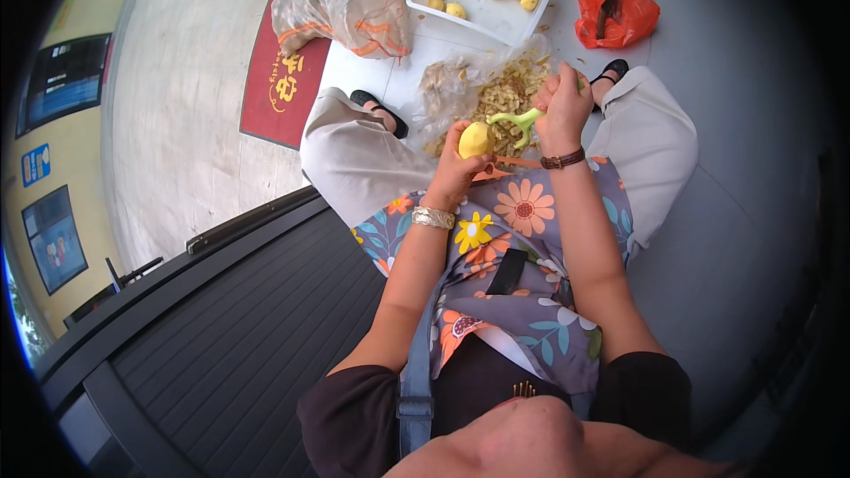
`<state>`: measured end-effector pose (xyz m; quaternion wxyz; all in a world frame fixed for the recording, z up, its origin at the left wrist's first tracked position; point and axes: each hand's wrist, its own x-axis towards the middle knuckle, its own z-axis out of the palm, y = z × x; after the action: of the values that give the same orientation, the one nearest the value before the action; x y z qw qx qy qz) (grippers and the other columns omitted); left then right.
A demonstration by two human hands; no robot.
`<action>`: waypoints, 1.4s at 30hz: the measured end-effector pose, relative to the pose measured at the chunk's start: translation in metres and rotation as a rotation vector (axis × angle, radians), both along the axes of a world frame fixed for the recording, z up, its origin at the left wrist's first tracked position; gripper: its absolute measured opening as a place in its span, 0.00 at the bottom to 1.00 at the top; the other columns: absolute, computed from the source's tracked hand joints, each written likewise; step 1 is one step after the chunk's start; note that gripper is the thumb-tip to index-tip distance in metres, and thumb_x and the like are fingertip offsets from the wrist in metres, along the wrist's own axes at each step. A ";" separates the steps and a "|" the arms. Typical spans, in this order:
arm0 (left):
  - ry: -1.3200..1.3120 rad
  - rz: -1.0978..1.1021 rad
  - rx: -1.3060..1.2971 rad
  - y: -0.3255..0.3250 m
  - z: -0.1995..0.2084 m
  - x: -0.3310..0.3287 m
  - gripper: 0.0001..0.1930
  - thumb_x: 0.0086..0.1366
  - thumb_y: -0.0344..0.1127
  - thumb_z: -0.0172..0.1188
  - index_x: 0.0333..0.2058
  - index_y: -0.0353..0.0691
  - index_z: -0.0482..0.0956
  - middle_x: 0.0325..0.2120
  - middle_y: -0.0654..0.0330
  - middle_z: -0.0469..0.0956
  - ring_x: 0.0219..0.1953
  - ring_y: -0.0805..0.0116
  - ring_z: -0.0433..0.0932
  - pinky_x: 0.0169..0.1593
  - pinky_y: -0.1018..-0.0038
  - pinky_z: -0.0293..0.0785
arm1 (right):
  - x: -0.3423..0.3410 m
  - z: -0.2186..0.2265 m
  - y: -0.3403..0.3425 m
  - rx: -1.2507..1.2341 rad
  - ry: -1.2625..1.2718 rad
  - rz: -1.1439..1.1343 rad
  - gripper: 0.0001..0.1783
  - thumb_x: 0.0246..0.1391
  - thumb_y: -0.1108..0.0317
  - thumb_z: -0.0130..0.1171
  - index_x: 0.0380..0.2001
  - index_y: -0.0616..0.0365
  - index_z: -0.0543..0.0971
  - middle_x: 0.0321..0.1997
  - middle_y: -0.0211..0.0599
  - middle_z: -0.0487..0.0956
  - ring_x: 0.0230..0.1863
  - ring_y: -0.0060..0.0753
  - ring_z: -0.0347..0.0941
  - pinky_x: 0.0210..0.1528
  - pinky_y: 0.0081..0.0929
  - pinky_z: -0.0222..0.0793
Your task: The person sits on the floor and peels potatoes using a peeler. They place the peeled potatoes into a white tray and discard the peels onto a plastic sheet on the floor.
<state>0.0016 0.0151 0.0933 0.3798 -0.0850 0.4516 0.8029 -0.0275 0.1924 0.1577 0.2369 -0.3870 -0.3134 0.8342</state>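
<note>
The left hand (452,172) grips a yellow potato (476,139) in front of the flowered apron (524,205), and the right hand (564,106) is closed round a green peeler (522,119) just beside it. If the potato is slick, the peeler could skip into the holding hand, or the potato could drop among the peelings (512,93), short of the white tub (489,21)
</note>
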 end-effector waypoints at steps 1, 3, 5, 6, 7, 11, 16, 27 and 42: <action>-0.013 -0.006 -0.008 0.001 0.001 -0.001 0.28 0.45 0.20 0.55 0.45 0.46 0.56 0.31 0.59 0.69 0.26 0.67 0.71 0.27 0.76 0.68 | 0.001 0.008 -0.007 -0.011 0.005 0.015 0.10 0.51 0.69 0.49 0.24 0.53 0.59 0.10 0.23 0.54 0.08 0.16 0.46 0.10 0.19 0.43; -0.026 -0.055 0.054 0.000 -0.002 -0.001 0.28 0.45 0.21 0.55 0.46 0.45 0.56 0.31 0.59 0.69 0.26 0.68 0.70 0.26 0.77 0.66 | 0.002 0.009 -0.024 0.082 0.043 0.071 0.09 0.51 0.68 0.49 0.27 0.57 0.60 0.12 0.25 0.59 0.08 0.16 0.49 0.09 0.19 0.45; -0.034 -0.077 0.081 -0.001 0.001 0.001 0.27 0.46 0.23 0.55 0.46 0.45 0.57 0.31 0.59 0.68 0.25 0.69 0.69 0.25 0.78 0.64 | -0.005 0.005 -0.027 0.175 0.001 0.047 0.09 0.51 0.68 0.49 0.28 0.59 0.61 0.12 0.26 0.61 0.08 0.17 0.52 0.09 0.20 0.48; -0.035 -0.078 0.082 -0.001 0.002 0.002 0.27 0.46 0.25 0.55 0.46 0.44 0.57 0.31 0.59 0.68 0.25 0.70 0.69 0.24 0.79 0.63 | -0.010 -0.006 -0.019 0.254 -0.035 -0.002 0.09 0.51 0.68 0.49 0.28 0.59 0.62 0.12 0.26 0.61 0.08 0.17 0.53 0.09 0.20 0.49; -0.033 -0.073 0.077 -0.002 0.005 0.002 0.26 0.47 0.26 0.55 0.46 0.44 0.57 0.31 0.59 0.68 0.25 0.70 0.68 0.24 0.79 0.62 | -0.016 -0.022 -0.006 0.328 -0.067 -0.047 0.09 0.51 0.69 0.49 0.28 0.60 0.62 0.12 0.27 0.61 0.08 0.18 0.53 0.09 0.20 0.49; -0.066 -0.021 0.093 -0.002 0.006 0.001 0.22 0.52 0.36 0.55 0.46 0.43 0.60 0.31 0.59 0.69 0.26 0.70 0.69 0.25 0.78 0.62 | -0.013 -0.022 0.014 0.205 -0.043 -0.078 0.08 0.51 0.70 0.48 0.25 0.60 0.61 0.12 0.25 0.59 0.08 0.17 0.51 0.09 0.20 0.47; -0.148 0.050 0.094 -0.002 -0.007 -0.006 0.20 0.59 0.49 0.51 0.45 0.43 0.65 0.32 0.58 0.70 0.29 0.68 0.70 0.30 0.76 0.66 | 0.003 -0.019 0.003 0.076 0.018 -0.046 0.08 0.50 0.71 0.48 0.24 0.57 0.60 0.11 0.23 0.55 0.09 0.17 0.47 0.10 0.20 0.44; -0.114 -0.012 0.214 -0.001 -0.007 -0.003 0.20 0.53 0.37 0.58 0.44 0.38 0.66 0.29 0.60 0.70 0.23 0.71 0.67 0.26 0.80 0.65 | 0.001 0.000 -0.027 0.073 0.022 -0.004 0.08 0.52 0.69 0.48 0.27 0.58 0.61 0.12 0.26 0.59 0.09 0.17 0.51 0.09 0.19 0.47; -0.271 0.086 0.096 0.007 -0.001 0.002 0.20 0.59 0.45 0.46 0.45 0.38 0.65 0.34 0.55 0.72 0.29 0.66 0.70 0.30 0.74 0.68 | -0.002 -0.012 -0.023 0.106 -0.012 0.022 0.09 0.52 0.67 0.49 0.27 0.59 0.61 0.11 0.27 0.60 0.07 0.18 0.50 0.09 0.20 0.47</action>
<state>0.0032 0.0225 0.0926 0.4063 -0.1936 0.3533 0.8201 -0.0297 0.1699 0.1456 0.2461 -0.3754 -0.3625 0.8167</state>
